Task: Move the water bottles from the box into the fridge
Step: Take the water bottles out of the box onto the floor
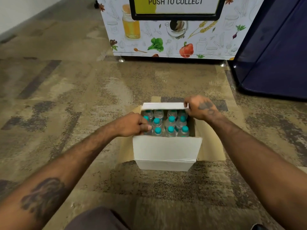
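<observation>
Fingers (186, 103) of R hand (201, 107) pinch far flap (162, 105) of box (166, 151); L hand (132, 124) fingers curled at box's left rim, grip unclear. Teal-cap bottles (169, 125) upright in box on mottled carpet (66, 97); vending machine (166, 39) far, navy appliance (274, 55) far right.

This looks like a shared refreshment corner in an office or some similar public building, not a home. The giveaway is the vending machine (166, 40). Its front is printed with drawings of vegetables, grain and a honey jar, and its black-framed flap (176, 7) reads "PUSH TO COLLECT". It stands on small metal feet (121, 60). Just right of the machine stands a dark blue fridge (274, 55). In front of the machine lies patchy brown-and-grey carpet (66, 97), the hard-wearing commercial kind, running to a plain pale wall (25, 10) off to the machine's left. On the carpet before the machine sits a cardboard box (166, 150) packed with teal-capped water bottles (171, 128), a whole case.
</observation>
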A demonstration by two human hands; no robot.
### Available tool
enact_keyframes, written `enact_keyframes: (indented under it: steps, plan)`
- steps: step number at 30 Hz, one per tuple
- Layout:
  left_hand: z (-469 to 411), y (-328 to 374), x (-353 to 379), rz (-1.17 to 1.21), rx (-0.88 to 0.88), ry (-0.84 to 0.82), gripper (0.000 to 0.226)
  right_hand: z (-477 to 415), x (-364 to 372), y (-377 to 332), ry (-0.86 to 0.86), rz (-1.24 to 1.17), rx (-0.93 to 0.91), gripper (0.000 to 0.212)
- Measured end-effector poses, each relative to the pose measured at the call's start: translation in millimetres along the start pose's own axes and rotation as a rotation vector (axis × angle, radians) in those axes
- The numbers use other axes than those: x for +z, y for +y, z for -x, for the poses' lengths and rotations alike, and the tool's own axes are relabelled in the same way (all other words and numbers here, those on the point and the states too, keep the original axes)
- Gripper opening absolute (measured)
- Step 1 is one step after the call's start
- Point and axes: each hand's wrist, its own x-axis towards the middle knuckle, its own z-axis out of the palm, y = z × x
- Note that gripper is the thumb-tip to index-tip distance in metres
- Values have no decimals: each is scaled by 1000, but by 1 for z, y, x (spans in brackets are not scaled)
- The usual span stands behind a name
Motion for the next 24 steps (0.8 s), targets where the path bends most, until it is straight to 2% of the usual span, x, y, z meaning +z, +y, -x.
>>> enact_keyframes:
  steps: [3, 6, 8, 11, 14, 16, 20, 24]
  plan:
    - [9, 12, 6, 7, -18, -287, 29, -10, -6, -2, 130, -125, 60, 7]
    - [8, 21, 30, -138, -62, -534, 51, -27, 3, -4, 213, -140, 125, 13]
    - [3, 16, 55, -251, -78, -591, 62, -38, 13, -5, 217, -210, 143, 27]
    - [-1, 4, 86, -391, -32, -462, 62, -47, 34, -2, 24, -253, 160, 53]
    - [-1, -10, 100, -474, 43, -327, 56, -53, 59, 5, -222, -227, 226, 60]
    - [0, -17, 107, -517, 86, -281, 49, -56, 75, 6, -311, -196, 247, 63]
    - [0, -19, 116, -598, 164, -178, 35, -55, 87, 2, -344, -142, 250, 61]
    - [-4, -19, 113, -458, 189, -116, 30, -51, 71, 4, -331, -193, 223, 53]
